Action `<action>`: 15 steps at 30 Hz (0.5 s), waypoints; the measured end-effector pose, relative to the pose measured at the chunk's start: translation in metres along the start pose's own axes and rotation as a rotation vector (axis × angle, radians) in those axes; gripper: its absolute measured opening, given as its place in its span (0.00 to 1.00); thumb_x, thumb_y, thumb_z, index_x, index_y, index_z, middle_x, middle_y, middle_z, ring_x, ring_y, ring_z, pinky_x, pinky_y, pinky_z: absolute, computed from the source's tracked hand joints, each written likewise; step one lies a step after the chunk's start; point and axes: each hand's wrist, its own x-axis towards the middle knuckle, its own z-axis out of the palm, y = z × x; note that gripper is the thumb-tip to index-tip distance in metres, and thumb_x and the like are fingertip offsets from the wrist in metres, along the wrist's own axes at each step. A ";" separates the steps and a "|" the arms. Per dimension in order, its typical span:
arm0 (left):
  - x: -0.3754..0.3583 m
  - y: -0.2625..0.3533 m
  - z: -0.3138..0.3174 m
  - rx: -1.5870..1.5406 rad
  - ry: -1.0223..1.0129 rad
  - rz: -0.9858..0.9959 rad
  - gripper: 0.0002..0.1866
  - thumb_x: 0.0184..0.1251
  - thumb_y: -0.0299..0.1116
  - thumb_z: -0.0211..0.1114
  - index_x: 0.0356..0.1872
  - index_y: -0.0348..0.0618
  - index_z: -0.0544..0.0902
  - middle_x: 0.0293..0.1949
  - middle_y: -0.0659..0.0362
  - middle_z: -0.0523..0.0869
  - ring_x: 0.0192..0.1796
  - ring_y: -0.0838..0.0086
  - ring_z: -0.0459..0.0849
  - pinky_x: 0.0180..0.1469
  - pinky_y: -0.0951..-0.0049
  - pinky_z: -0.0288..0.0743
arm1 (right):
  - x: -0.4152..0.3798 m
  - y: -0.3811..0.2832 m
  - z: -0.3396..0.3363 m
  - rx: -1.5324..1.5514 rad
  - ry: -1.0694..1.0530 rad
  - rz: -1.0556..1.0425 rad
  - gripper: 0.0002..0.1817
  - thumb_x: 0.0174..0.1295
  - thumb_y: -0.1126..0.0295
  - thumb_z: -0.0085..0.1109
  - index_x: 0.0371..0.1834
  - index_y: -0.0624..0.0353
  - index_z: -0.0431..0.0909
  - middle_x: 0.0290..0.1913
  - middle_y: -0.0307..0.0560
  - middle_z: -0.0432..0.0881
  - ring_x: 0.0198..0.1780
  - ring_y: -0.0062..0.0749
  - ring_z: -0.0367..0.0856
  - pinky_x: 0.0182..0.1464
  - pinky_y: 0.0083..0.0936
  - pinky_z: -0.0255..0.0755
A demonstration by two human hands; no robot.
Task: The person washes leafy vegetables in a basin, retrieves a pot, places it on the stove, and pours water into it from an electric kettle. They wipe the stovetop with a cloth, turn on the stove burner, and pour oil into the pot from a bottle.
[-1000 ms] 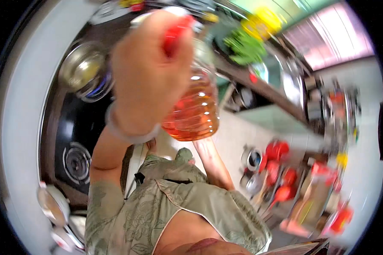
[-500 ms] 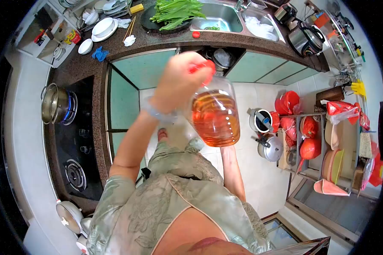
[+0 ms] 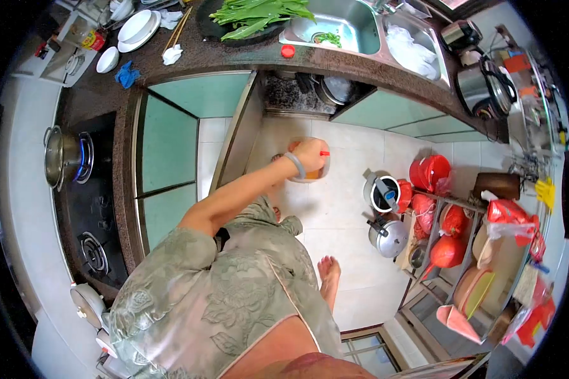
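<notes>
My left hand (image 3: 310, 153), with a grey band at the wrist, is closed around the red handle of a clear plastic jug (image 3: 314, 174) of amber liquid. Seen from above, the jug is low in front of my legs, near the open lower cupboard (image 3: 294, 98), and my hand covers much of it. My right hand (image 3: 328, 269) hangs at my right side, fingers loosely apart and holding nothing. A red cap (image 3: 287, 51) lies on the counter (image 3: 227, 62) by the sink.
The cupboard door (image 3: 237, 136) stands open beside my left arm. A pot (image 3: 55, 158) sits over a lit burner at left. Leafy greens (image 3: 259, 16) lie in a black pan near the sink (image 3: 367, 47). Pressure cookers (image 3: 392, 239) and a shelf rack are on the right.
My left hand has lowered the jug from chest height toward the open cupboard. My right arm, earlier reaching behind the jug's base, now hangs at my side. My view has shifted slightly.
</notes>
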 end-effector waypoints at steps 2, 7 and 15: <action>0.039 -0.030 -0.008 0.037 -0.045 -0.067 0.06 0.54 0.31 0.61 0.28 0.39 0.82 0.30 0.41 0.84 0.35 0.46 0.83 0.39 0.52 0.76 | 0.000 -0.004 -0.013 -0.012 0.027 0.056 0.11 0.67 0.60 0.49 0.44 0.53 0.73 0.39 0.39 0.80 0.40 0.31 0.79 0.40 0.34 0.73; 0.134 -0.140 -0.008 0.247 -0.111 -0.153 0.09 0.53 0.33 0.60 0.29 0.41 0.84 0.34 0.43 0.86 0.40 0.46 0.84 0.46 0.50 0.77 | -0.036 -0.060 0.044 -0.355 0.154 -0.030 0.22 0.67 0.58 0.49 0.59 0.59 0.67 0.49 0.47 0.77 0.45 0.38 0.78 0.41 0.34 0.75; 0.215 -0.187 -0.055 0.570 -0.152 -0.259 0.27 0.57 0.34 0.59 0.61 0.49 0.73 0.65 0.45 0.71 0.67 0.51 0.68 0.68 0.53 0.61 | -0.103 -0.184 0.235 -0.748 -0.138 -0.591 0.15 0.68 0.62 0.53 0.53 0.57 0.72 0.46 0.45 0.80 0.43 0.28 0.79 0.47 0.25 0.74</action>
